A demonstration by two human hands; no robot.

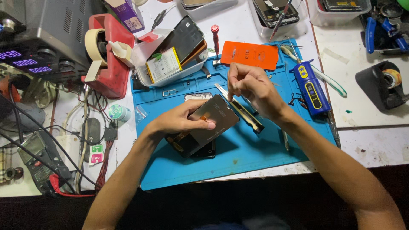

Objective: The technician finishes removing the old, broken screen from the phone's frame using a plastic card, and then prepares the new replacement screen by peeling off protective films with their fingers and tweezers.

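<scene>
While our left fingers [200, 122] curl over the top of the phone screen panel [204, 127], thumb at its near edge, they keep it tilted up off the blue work mat [238, 157], seemingly so that its underside stays reachable. Our left hand [177, 121] thus acts as the clamp. Our right fingers [233, 91] are pinched together just above the panel's far corner; whether something small sits between them we cannot tell. Our right hand [251, 91] hovers over a long dark frame piece [247, 116] lying on the mat just beside the panel. Further out, an orange card [249, 54] and a blue electric screwdriver [311, 88] lie within reach on the mat. A white tray [140, 57] with a battery and phone parts sits at its far left corner, a red tape dispenser [108, 55] beside it on the surface.
</scene>
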